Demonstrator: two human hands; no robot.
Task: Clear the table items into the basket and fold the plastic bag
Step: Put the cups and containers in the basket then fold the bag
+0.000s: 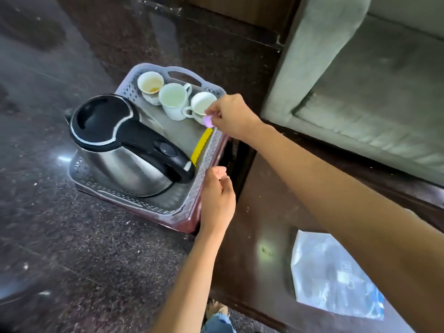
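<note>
A grey perforated basket [209, 155] rests on a maroon stool, left of the dark table [262, 212]. Inside it stand a steel kettle [125, 147] with a black lid and three white cups [174, 99], and a yellow stick-like item [201, 146] lies along its right wall. My right hand [231, 116] hovers over the basket's right rim, pinching a small purple spoon [208, 121] beside the nearest cup. Loosely closed and holding nothing, my left hand [217, 195] is at the basket's near right edge. A clear plastic bag [334, 275] with blue print lies flat on the table.
A grey sofa [360, 80] stands behind the table at the right. Polished dark stone floor [72, 248] surrounds the stool. My foot and a jeans hem [217, 318] show at the bottom, close to the table's near corner.
</note>
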